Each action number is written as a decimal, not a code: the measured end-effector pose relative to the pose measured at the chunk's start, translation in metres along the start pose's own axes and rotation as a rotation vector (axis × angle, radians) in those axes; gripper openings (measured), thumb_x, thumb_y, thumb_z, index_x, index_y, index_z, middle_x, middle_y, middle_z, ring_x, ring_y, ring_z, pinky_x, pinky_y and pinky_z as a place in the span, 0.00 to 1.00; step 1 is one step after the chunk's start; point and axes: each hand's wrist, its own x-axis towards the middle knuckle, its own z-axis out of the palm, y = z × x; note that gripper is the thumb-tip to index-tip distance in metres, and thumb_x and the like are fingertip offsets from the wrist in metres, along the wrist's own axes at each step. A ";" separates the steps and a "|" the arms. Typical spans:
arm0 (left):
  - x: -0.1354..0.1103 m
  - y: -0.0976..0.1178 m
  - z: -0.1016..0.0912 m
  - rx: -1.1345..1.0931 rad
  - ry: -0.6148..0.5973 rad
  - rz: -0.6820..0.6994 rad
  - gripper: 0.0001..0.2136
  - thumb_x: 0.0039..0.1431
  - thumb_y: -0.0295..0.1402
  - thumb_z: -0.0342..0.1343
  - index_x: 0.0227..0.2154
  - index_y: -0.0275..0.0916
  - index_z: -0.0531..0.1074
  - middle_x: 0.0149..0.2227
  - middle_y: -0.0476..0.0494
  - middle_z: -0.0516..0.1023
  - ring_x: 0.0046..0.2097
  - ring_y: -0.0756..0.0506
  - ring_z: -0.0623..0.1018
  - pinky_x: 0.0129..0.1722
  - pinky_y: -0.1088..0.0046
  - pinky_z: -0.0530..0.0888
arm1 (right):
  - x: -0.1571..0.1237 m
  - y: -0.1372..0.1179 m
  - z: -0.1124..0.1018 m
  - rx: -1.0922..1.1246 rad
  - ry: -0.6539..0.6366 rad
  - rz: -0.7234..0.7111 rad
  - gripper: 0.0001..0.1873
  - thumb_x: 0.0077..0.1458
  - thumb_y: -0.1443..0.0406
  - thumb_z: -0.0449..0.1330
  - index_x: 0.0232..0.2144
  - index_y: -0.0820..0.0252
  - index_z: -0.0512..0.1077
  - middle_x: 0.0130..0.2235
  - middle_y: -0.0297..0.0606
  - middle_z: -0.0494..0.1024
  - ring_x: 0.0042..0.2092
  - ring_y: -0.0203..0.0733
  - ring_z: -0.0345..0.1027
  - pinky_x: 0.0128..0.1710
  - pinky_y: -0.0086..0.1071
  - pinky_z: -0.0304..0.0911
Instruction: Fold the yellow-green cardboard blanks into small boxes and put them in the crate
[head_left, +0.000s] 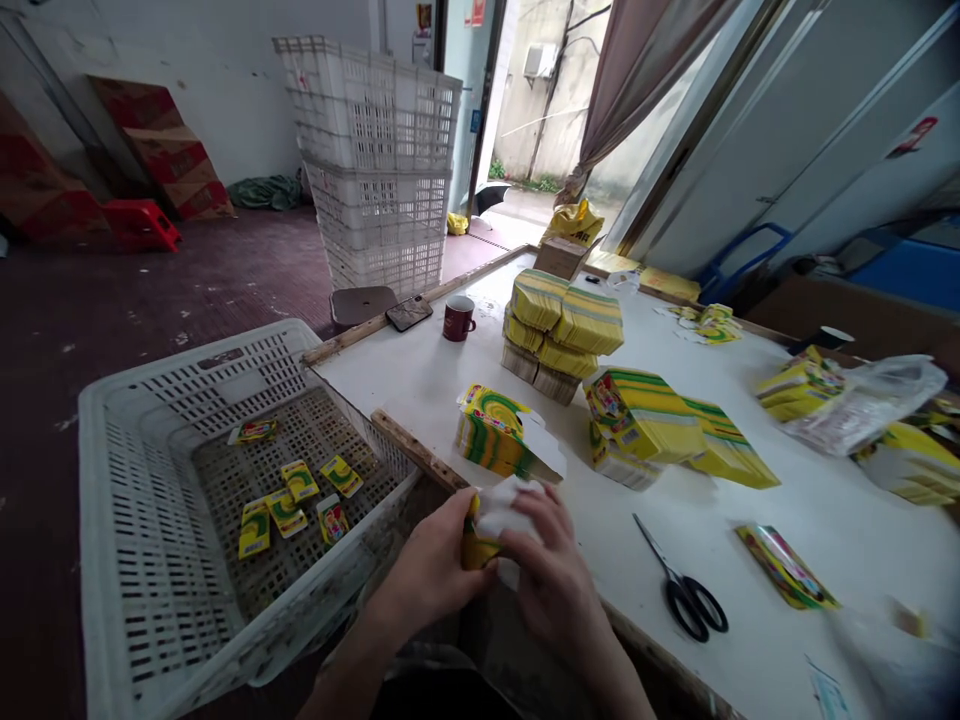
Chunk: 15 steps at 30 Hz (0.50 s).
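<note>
Both of my hands hold one small yellow and green carton (pixel 480 545) with white flaps, just in front of the table's near edge. My left hand (pixel 435 565) grips its left side with curled fingers. My right hand (pixel 551 570) closes over its top and right side, fingers on the white flap. A stack of flat yellow-green cartons (pixel 499 435) stands on the white table (pixel 420 385) right behind my hands. To the left, a white plastic crate (pixel 127 520) holds several folded small cartons (pixel 289 505).
Black scissors (pixel 686 590) lie on the table to my right. More carton stacks (pixel 562 325) and a fanned pile (pixel 667 425) sit farther back, with a red mug (pixel 457 318), a phone (pixel 409 312) and a plastic bag (pixel 862 400). Stacked white crates (pixel 375 160) stand by the door.
</note>
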 end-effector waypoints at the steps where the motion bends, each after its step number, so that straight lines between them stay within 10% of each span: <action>1: 0.001 0.001 0.006 0.020 0.018 -0.013 0.25 0.47 0.35 0.64 0.50 0.42 0.66 0.44 0.42 0.78 0.44 0.39 0.77 0.43 0.65 0.72 | -0.002 0.002 0.006 0.061 0.131 0.103 0.29 0.54 0.67 0.62 0.57 0.40 0.64 0.57 0.39 0.68 0.61 0.53 0.55 0.63 0.55 0.46; 4: 0.003 0.002 0.021 0.082 0.088 -0.002 0.30 0.46 0.37 0.65 0.52 0.41 0.60 0.44 0.40 0.77 0.44 0.38 0.77 0.43 0.64 0.73 | -0.008 0.007 0.022 0.405 0.356 0.492 0.37 0.53 0.57 0.63 0.62 0.51 0.55 0.60 0.47 0.63 0.61 0.56 0.57 0.58 0.53 0.57; 8: 0.001 0.000 0.029 0.132 0.063 0.168 0.31 0.48 0.30 0.61 0.54 0.42 0.53 0.50 0.36 0.72 0.50 0.37 0.75 0.47 0.62 0.72 | -0.010 0.006 0.035 0.902 0.144 0.857 0.32 0.51 0.50 0.63 0.53 0.60 0.67 0.41 0.48 0.78 0.45 0.56 0.73 0.44 0.47 0.69; 15: 0.001 -0.001 0.031 0.171 0.058 0.210 0.18 0.50 0.27 0.56 0.43 0.44 0.57 0.44 0.42 0.70 0.45 0.40 0.75 0.43 0.64 0.72 | -0.006 -0.002 0.027 0.768 0.020 0.654 0.30 0.56 0.47 0.56 0.53 0.59 0.70 0.37 0.44 0.80 0.43 0.52 0.73 0.48 0.44 0.67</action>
